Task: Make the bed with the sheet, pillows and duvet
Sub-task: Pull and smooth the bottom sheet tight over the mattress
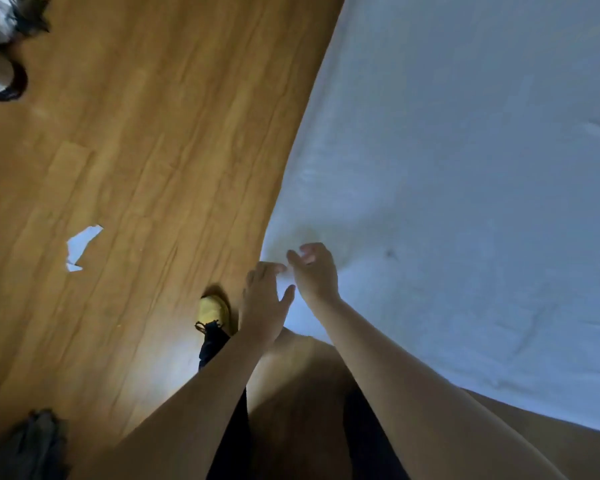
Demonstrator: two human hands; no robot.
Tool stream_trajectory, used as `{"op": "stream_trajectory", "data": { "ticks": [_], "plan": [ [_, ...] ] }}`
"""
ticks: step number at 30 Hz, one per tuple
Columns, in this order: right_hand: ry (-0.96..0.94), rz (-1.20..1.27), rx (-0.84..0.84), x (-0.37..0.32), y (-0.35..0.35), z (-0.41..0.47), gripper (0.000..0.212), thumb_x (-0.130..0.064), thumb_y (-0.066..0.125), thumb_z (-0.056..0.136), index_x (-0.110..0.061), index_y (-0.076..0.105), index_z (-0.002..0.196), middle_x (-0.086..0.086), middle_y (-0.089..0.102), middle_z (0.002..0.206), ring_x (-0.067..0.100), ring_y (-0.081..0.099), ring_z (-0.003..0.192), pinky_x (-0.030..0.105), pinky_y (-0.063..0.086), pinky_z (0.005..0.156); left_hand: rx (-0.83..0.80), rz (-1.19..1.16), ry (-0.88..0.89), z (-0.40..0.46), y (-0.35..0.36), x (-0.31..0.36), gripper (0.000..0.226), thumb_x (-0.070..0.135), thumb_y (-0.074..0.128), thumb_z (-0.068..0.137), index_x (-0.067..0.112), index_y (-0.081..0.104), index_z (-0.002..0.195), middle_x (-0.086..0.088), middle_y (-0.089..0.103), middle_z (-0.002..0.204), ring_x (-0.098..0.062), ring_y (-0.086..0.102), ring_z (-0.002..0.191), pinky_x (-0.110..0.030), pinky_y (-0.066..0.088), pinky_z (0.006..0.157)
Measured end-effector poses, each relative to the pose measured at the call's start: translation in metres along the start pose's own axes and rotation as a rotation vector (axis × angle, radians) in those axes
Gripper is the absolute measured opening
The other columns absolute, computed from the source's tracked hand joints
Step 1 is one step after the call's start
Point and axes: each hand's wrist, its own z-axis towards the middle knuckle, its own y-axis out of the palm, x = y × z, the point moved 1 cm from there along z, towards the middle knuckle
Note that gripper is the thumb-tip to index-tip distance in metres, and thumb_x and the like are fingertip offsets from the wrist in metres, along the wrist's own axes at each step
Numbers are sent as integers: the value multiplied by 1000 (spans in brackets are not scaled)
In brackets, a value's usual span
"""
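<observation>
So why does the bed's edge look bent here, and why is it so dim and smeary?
Head view: the wide-angle lens bows the white sheet's edge and the floor planks; light is dim, with a brighter patch on the floor near the yellow shoe; both hands, left hand and right hand, look soft with motion blur, and the corners are dark.

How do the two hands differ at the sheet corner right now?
The left hand is at the sheet's very edge, over the floor, fingers fairly straight; the right hand is over the sheet itself, fingers curled. The left sits nearer the yellow shoe. Both are bare and close together at the corner.
</observation>
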Motion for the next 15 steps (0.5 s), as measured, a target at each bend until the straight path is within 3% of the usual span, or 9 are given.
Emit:
{"op": "stream_trajectory", "data": {
  "ticks": [2,5,9,15],
  "plan": [
    [21,-54,88,-21,22,6,23,-40,66,85,-25,60,102,0,58,108,21,59,100,36,51,86,15,-50,54,8,-32,-12,28,23,65,91,19,58,118,10,54,117,-15,49,109,-32,45,91],
    [37,-25,125,-50,47,11,15,-39,61,80,-28,52,82,-3,50,87,24,51,82,34,47,69,-4,-77,85,27,-72,-20,28,22,65,91,17,60,118,7,58,114,-17,52,106,-29,43,92],
    [47,1,120,-98,60,15,21,-30,63,90,-18,62,106,1,64,104,20,63,91,35,53,80,3,-133,-4,65,-113,-18,24,27,60,95,17,60,117,5,61,113,-16,56,107,-34,48,90],
    [59,51,181,-156,51,49,16,-26,61,95,-18,64,109,-2,66,101,14,60,83,25,45,63,-20,-122,-69,120,-168,-19,19,29,59,94,24,59,113,9,63,105,-13,61,97,-38,53,84]
  ]
}}
